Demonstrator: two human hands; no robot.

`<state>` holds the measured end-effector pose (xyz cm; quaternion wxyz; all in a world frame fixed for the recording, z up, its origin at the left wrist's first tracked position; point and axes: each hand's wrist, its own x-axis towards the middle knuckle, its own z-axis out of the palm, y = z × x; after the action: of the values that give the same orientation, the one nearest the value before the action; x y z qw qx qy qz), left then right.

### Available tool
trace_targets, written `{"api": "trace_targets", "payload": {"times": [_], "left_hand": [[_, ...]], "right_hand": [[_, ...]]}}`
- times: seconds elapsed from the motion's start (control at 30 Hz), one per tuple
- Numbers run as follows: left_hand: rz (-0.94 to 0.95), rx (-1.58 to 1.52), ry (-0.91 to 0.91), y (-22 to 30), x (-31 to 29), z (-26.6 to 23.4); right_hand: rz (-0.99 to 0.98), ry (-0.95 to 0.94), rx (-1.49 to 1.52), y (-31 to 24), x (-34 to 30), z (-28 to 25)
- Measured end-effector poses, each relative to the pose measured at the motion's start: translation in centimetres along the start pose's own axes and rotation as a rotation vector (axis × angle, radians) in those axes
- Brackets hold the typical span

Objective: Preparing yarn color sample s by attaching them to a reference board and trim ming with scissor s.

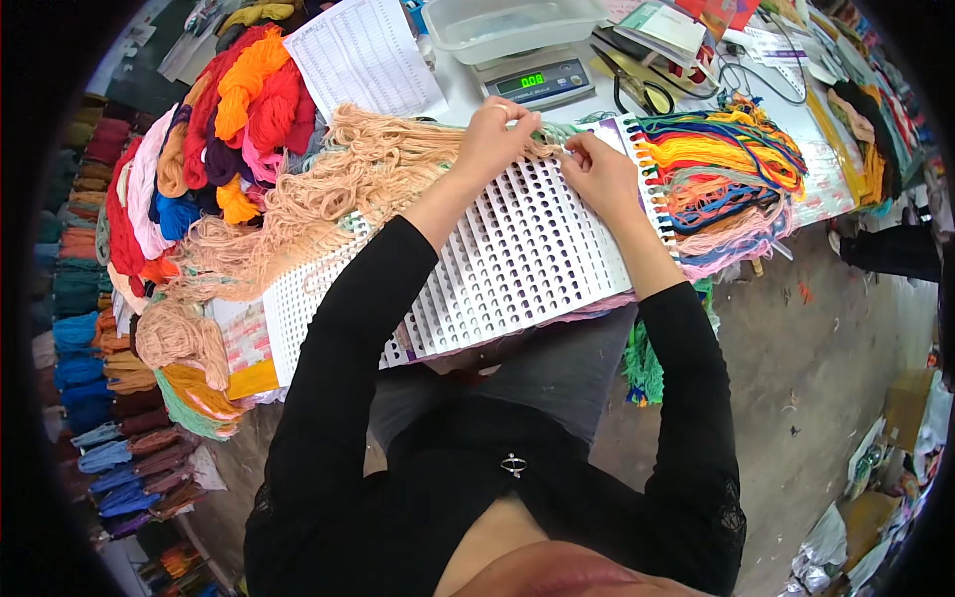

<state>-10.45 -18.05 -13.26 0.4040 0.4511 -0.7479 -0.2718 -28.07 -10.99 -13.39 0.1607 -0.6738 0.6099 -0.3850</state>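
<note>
I locate the white perforated board [517, 244] at frame centre, with peach yarn [398, 141] bunched along its upper left side and multicoloured yarn [718, 164] at its right end. I register the left hand [492, 137] and the right hand [603, 179] at the board's upper edge, fingers bent inward; I cannot tell whether either grips the yarn. Beyond them I note a digital scale [542, 84] and a clear tray [512, 45] at top centre, scissors [625, 80] to their right, and a heap of skeins [244, 99] at upper left.
</note>
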Motion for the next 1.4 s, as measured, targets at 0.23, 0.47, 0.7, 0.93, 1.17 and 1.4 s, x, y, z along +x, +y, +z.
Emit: {"api": "trace_targets", "payload": {"times": [0.23, 0.47, 0.7, 0.93, 1.17, 1.4], "left_hand": [[-0.022, 0.191, -0.167, 2.2, -1.3, -0.4], [0.027, 0.273, -0.159, 2.3, -1.3, -0.1], [0.064, 0.336, -0.161, 2.2, -1.3, 0.0], [-0.035, 0.367, -0.138, 3.8, -1.8, -0.1], [0.052, 0.395, -0.121, 3.3, -2.0, 0.2], [0.126, 0.445, -0.082, 4.0, -2.2, 0.2]], "right_hand": [[0.014, -0.006, 0.003, 0.3, 0.0, 0.0], [0.014, -0.002, 0.016, 0.3, 0.0, 0.2], [0.015, 0.0, 0.007, 0.3, -0.1, 0.3], [0.017, -0.007, -0.009, 0.3, 0.0, 0.2], [0.004, -0.007, -0.016, 0.2, -0.1, 0.1], [0.003, -0.002, -0.02, 0.2, -0.1, 0.1]]}}
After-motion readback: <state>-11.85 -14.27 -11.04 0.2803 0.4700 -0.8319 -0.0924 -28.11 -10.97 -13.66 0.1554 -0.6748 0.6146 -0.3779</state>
